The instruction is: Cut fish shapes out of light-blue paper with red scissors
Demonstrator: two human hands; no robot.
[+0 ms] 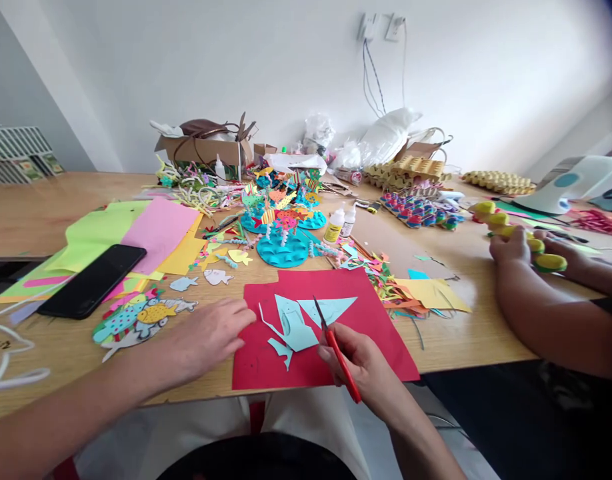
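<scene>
Red-handled scissors (343,367) are held in my right hand (359,363), the dark blades pointing away over a red sheet (386,340). Pale blue paper pieces (297,328) lie on that sheet beside the blades; several are cut scraps, and one has faint drawn lines. My left hand (213,333) hovers or rests at the sheet's left edge, fingers apart and holding nothing. Just beyond it lie a white paper fish (217,277) and a small blue one (184,283). Decorated paper fish (136,320) are piled left of my left hand.
A black phone (92,281) lies on coloured sheets at the left. Blue bases with paper fish (283,248) and glue bottles (334,225) stand beyond the red sheet. Scraps (386,287) lie to its right. Another person's hands hold a painted egg-carton strip (551,262) at the right.
</scene>
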